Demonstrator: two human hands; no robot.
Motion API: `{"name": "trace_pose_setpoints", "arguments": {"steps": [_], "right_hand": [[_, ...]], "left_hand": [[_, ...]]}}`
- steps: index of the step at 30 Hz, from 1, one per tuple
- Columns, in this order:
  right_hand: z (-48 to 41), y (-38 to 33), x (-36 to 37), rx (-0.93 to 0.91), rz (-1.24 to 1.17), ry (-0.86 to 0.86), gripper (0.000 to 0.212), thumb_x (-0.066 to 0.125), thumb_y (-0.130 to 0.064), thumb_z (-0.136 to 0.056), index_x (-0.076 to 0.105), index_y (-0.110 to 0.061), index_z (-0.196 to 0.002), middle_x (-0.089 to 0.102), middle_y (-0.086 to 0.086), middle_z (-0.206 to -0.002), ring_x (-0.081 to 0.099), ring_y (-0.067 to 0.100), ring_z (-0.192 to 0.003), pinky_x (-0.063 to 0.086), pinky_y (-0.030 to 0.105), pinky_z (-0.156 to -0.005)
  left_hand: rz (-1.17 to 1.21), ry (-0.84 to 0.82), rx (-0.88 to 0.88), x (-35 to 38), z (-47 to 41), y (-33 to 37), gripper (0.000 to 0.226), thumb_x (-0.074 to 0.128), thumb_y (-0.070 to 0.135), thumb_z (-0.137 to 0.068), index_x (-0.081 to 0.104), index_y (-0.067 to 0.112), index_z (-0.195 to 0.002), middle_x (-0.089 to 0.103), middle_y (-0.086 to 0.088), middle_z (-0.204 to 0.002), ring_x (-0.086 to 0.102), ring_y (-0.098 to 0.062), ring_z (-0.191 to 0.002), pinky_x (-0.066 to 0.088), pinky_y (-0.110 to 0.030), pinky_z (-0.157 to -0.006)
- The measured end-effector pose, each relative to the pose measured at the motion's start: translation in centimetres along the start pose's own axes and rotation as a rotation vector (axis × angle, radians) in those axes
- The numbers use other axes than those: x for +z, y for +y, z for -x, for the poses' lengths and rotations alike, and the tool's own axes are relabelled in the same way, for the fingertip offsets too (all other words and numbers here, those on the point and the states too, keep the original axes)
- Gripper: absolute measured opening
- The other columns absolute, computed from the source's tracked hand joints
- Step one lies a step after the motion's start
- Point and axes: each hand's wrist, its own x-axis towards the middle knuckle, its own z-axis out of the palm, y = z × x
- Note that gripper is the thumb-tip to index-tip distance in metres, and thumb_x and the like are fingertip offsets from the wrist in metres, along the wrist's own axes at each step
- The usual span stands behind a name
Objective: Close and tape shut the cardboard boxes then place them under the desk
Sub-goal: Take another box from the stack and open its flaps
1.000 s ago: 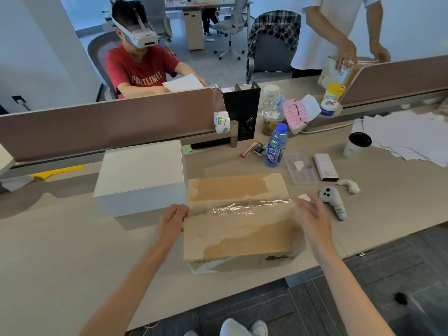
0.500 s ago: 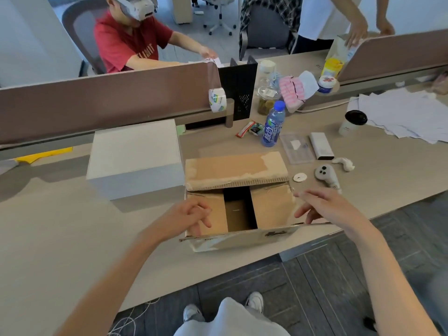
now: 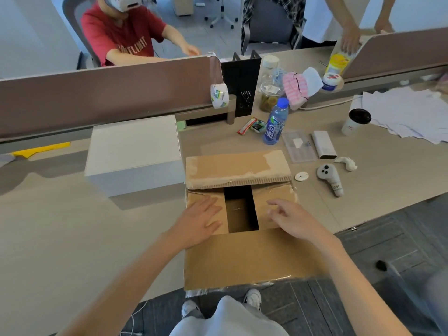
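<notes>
A brown cardboard box (image 3: pixel 238 166) sits at the desk's near edge, its top open. The far flap lies folded down. The near flap (image 3: pixel 249 259) is swung out flat toward me, past the desk edge. Two inner side flaps lie down with a dark gap (image 3: pixel 241 209) between them. My left hand (image 3: pixel 197 223) rests flat on the left inner flap, fingers spread. My right hand (image 3: pixel 294 219) lies on the right inner flap, fingers loosely apart. A white closed box (image 3: pixel 134 151) stands just left of the brown one. A roll of tape (image 3: pixel 219 95) hangs on the divider's bracket.
Behind the box stand a blue bottle (image 3: pixel 275 122), a jar, a black file holder and pink cloth. A white controller (image 3: pixel 331 179), a small white disc (image 3: pixel 301 176), a power bank and a paper cup (image 3: pixel 355 121) lie to the right. Papers fill the far right. Two people are behind the divider.
The box was shut with tape across its seam. Both hands pulled the near flap open and down toward me, then moved onto the inner side flaps.
</notes>
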Motion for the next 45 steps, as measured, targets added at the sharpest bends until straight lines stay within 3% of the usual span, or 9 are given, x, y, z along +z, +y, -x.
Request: {"name": "trace_pose_setpoints", "arguments": {"steps": [4,9,15,18,22,33,36,39,45], "right_hand": [[-2.0,0.0,0.0,-0.007,0.04,0.023,0.052,0.046,-0.037,-0.101,0.037,-0.022,-0.15,0.05,0.001,-0.143,0.049,0.017,-0.127,0.04,0.033,-0.107],[-3.7,0.1,-0.4,-0.015,0.075,0.027,0.06,0.047,-0.041,-0.097,0.029,-0.027,-0.152,0.027,0.0,-0.158,0.041,0.023,-0.135,0.035,0.045,-0.113],[-3.9,0.3,-1.9,-0.006,0.16,-0.016,0.065,0.045,-0.044,-0.1,0.014,-0.032,-0.156,0.004,-0.004,-0.165,0.021,0.022,-0.149,0.024,0.04,-0.119],[-3.6,-0.2,-2.6,-0.028,0.173,-0.011,0.064,0.044,-0.04,-0.101,0.013,-0.032,-0.156,0.003,-0.004,-0.165,0.01,0.019,-0.151,0.018,0.037,-0.118],[-3.6,-1.7,-4.1,-0.072,0.184,0.0,0.063,0.043,-0.039,-0.101,0.014,-0.03,-0.156,0.004,-0.005,-0.165,0.017,0.017,-0.15,0.022,0.034,-0.118],[-9.3,-5.9,-6.5,-0.032,0.372,0.062,0.065,0.043,-0.039,-0.102,0.014,-0.017,-0.156,0.013,0.01,-0.163,0.012,0.029,-0.15,0.023,0.046,-0.119],[-12.8,-6.0,-4.2,0.041,0.489,0.204,0.071,0.047,-0.044,-0.098,0.015,-0.016,-0.153,0.015,0.014,-0.159,0.009,0.036,-0.148,0.026,0.06,-0.114],[-14.6,-6.0,-1.8,0.068,0.551,0.243,0.088,0.055,-0.05,-0.093,0.004,-0.014,-0.155,0.004,0.015,-0.162,-0.002,0.036,-0.15,0.017,0.065,-0.113],[-15.8,-5.8,0.0,0.038,0.547,0.258,0.106,0.068,-0.042,-0.087,-0.007,-0.013,-0.155,-0.011,0.014,-0.163,-0.011,0.035,-0.15,0.003,0.068,-0.112]], "left_hand": [[-0.034,0.061,-0.024,-0.4,-1.2,0.2,0.056,0.032,0.044,-0.102,0.023,0.024,-0.152,0.003,0.0,-0.162,-0.003,-0.016,-0.149,-0.002,-0.03,-0.118],[-0.057,0.23,-0.043,-1.2,-2.9,0.0,0.058,0.033,0.043,-0.099,0.02,0.024,-0.153,0.012,-0.004,-0.161,0.005,-0.021,-0.149,-0.006,-0.031,-0.117],[-0.134,0.325,-0.096,-3.5,-7.4,-0.5,0.066,0.041,0.038,-0.099,0.008,0.02,-0.154,-0.007,-0.004,-0.162,-0.017,-0.018,-0.146,-0.007,-0.036,-0.116],[-0.179,0.269,-0.156,-4.4,-10.1,-1.0,0.072,0.041,0.042,-0.099,0.002,0.017,-0.154,-0.011,-0.006,-0.162,-0.013,-0.024,-0.148,-0.002,-0.041,-0.117],[-0.214,0.151,-0.212,-4.2,-12.6,-1.4,0.085,0.044,0.052,-0.095,-0.004,0.015,-0.154,-0.016,-0.009,-0.161,-0.013,-0.03,-0.147,0.004,-0.047,-0.119],[-0.329,0.152,-0.349,-0.8,-14.1,-1.3,0.126,0.064,0.066,-0.075,-0.024,0.012,-0.148,-0.025,-0.013,-0.158,-0.022,-0.034,-0.144,-0.008,-0.053,-0.115],[-0.3,0.167,-0.372,-0.8,-14.3,-0.7,0.118,0.067,0.053,-0.08,-0.02,0.012,-0.149,-0.022,-0.013,-0.158,-0.021,-0.035,-0.145,-0.009,-0.053,-0.115],[-0.184,0.186,-0.357,-1.9,-14.3,-0.1,0.1,0.059,0.048,-0.085,-0.007,0.014,-0.153,-0.012,-0.01,-0.161,-0.014,-0.033,-0.147,-0.002,-0.054,-0.117],[0.129,0.253,-0.301,-6.1,-12.2,0.2,0.067,0.052,0.039,-0.088,0.025,0.014,-0.144,0.031,-0.008,-0.152,0.031,-0.029,-0.14,0.031,-0.05,-0.113]]}}
